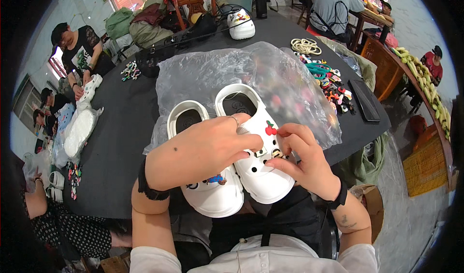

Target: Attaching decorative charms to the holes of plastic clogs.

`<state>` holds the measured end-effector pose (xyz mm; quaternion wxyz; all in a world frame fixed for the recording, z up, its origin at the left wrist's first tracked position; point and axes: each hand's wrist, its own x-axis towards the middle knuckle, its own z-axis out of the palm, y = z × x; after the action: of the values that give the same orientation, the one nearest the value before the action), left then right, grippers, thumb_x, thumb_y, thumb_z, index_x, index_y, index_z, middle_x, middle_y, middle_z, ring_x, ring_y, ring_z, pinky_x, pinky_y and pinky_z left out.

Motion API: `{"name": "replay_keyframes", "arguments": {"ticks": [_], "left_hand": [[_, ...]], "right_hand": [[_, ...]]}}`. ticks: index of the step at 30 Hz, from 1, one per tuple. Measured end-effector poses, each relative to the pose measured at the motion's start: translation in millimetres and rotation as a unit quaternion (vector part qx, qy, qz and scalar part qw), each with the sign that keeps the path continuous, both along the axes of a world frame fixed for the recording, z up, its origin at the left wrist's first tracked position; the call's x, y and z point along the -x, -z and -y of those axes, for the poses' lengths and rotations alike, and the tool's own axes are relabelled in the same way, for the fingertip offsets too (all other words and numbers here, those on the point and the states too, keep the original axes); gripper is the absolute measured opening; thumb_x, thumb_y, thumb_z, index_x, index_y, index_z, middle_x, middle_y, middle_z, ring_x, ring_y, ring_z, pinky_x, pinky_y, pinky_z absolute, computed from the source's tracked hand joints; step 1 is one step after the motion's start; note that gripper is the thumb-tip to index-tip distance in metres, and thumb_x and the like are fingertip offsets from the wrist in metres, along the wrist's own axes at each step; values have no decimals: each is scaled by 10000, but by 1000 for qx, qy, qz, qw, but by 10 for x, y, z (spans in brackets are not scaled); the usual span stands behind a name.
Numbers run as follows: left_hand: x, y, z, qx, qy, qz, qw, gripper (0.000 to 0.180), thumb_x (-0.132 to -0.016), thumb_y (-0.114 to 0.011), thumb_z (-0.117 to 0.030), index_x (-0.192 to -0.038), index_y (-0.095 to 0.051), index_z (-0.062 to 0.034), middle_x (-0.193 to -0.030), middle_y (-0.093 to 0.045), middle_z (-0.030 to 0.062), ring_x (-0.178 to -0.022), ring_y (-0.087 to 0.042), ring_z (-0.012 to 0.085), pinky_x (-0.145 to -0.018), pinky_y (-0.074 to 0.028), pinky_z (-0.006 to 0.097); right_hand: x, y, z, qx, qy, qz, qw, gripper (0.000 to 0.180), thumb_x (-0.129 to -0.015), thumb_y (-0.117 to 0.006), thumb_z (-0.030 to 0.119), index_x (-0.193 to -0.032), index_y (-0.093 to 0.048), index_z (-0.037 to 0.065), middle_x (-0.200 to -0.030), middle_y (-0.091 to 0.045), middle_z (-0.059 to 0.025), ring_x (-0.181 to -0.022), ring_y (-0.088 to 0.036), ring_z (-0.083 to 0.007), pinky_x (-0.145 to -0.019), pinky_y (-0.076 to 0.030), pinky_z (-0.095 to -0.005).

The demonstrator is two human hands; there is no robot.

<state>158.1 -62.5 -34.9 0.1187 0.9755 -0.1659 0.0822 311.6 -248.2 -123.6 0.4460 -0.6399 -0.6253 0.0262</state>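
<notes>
Two white foam clogs stand side by side at the table's near edge, toes toward me. On the right clog, a red cherry charm sits above a dark-and-gold charm. My right hand pinches this lower charm between thumb and fingers at the clog's upper. My left hand reaches across the left clog, its bent fingers closed on the right clog's upper beside a pale charm. Below my left hand, a blue-and-brown charm shows on the left clog; the hand hides part of that shoe.
Crumpled clear plastic lies behind the clogs. Loose colourful charms, a dark tray and coiled cord lie at right. Another white clog stands at the back. A co-worker handles a white clog at the far left.
</notes>
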Motion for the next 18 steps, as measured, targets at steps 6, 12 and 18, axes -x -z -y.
{"name": "replay_keyframes", "arguments": {"ticks": [6,12,18], "left_hand": [[0,-2,-6,2,-4,-7,1000,185,-864,-610,-131,-1039,-558,-102,-976,-514,144,-813,-588,291,-716,-469,377],[-19,-23,-45,19,2,-29,999,169,-869,-603,-124,-1036,-589,-103,-958,-516,137,-798,-590,287,-698,-475,377],[-24,-112,-16,18,-27,-89,996,177,-863,-605,-114,-1038,-629,-110,-1181,-544,153,-897,-599,322,-792,-475,393]], "right_hand": [[-69,-2,92,10,-64,-204,977,261,-813,-728,91,-1027,-591,35,-1232,-526,-120,-1157,-518,-244,-962,-435,-350],[-141,49,103,3,-90,-224,970,226,-833,-696,51,-1055,-655,34,-1277,-524,-123,-1157,-546,-249,-959,-450,-343],[-60,167,99,-32,-51,-233,971,190,-834,-692,43,-1023,-688,31,-1268,-541,-127,-1158,-551,-241,-953,-450,-337]]}}
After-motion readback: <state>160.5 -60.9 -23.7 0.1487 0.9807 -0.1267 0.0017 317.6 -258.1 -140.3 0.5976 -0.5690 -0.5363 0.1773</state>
